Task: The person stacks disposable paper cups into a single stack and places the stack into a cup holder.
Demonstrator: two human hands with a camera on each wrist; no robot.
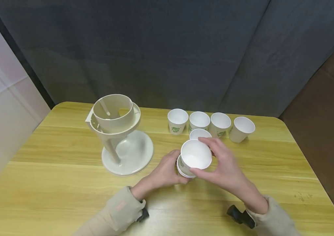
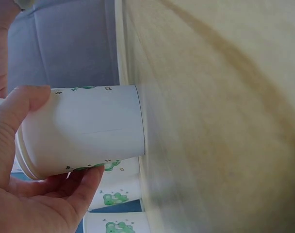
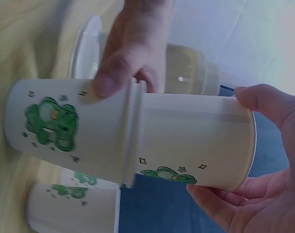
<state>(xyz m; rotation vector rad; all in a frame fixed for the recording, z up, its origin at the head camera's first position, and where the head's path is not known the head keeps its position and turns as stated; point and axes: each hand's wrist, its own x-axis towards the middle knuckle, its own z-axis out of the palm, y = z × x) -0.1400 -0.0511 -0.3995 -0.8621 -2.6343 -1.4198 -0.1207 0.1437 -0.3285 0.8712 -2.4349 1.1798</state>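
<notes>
My left hand (image 1: 167, 168) grips a small stack of white paper cups (image 3: 65, 121) with green bear prints; the stack stands on the table, thumb on one side and fingers on the other. Directly above, my right hand (image 1: 227, 170) holds another paper cup (image 1: 196, 154) near its rim, between thumb and fingers. In the right wrist view, most of this upper cup shows above the stack's doubled rim, its bottom end at the stack's mouth. How far its base sits inside is hidden. Just behind is one more paper cup (image 1: 200, 133), partly covered by the held cup.
Along the table's back stand several paper cups (image 1: 177, 118) in a row, mouths up. To the left is a cream plastic stand (image 1: 114, 126) with a ring-shaped holder over a round base (image 1: 137, 152). A dark curtain (image 1: 155, 49) hangs behind the wooden table (image 1: 52, 183).
</notes>
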